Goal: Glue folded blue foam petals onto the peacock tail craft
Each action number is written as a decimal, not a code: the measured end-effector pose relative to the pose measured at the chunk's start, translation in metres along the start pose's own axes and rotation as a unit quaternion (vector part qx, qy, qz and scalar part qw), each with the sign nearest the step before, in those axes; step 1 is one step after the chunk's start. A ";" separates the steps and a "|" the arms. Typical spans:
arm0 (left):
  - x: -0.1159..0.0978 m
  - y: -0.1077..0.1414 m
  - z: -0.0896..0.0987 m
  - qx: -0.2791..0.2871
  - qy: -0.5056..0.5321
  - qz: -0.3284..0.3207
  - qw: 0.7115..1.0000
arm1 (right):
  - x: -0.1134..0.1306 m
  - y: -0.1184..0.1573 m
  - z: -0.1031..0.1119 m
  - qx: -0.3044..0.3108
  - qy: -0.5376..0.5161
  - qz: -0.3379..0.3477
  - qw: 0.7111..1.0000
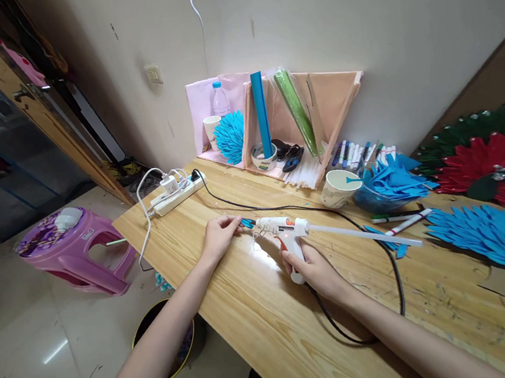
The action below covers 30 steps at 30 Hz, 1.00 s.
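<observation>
My right hand [313, 268] is wrapped round the handle of a white hot glue gun [289, 231], its nozzle facing left. A long clear glue stick [369, 234] sticks out of the gun's back end. My left hand [220, 236] pinches a small blue piece [247, 222], perhaps paper or foam, right at the nozzle; whether the two touch I cannot tell. The gun's black cord [398, 281] loops across the wooden table [277, 333].
A white power strip [179, 195] lies at the table's far left. Behind stand a pink divider [337, 88], a paper cup [337, 191] and a bowl of blue pieces [382, 193]. Blue [493, 239] and red [495, 167] petalled crafts lie right. Below left are a pink stool [95, 260] and bin [157, 311].
</observation>
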State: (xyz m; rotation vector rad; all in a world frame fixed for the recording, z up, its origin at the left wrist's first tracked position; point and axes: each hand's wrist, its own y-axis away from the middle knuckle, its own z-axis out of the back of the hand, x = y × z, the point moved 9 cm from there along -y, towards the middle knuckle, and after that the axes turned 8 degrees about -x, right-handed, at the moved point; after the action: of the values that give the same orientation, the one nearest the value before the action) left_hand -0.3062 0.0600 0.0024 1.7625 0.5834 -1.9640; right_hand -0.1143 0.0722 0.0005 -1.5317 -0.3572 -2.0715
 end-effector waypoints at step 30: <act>0.000 -0.002 0.012 -0.044 -0.033 -0.037 0.998 | 0.003 0.003 0.009 -0.032 -0.021 -0.002 0.999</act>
State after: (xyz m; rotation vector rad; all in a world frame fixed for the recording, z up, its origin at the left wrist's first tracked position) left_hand -0.3171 0.0550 0.0040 1.6396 0.7114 -2.0053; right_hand -0.1064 0.0734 0.0059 -1.6162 -0.3127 -2.0753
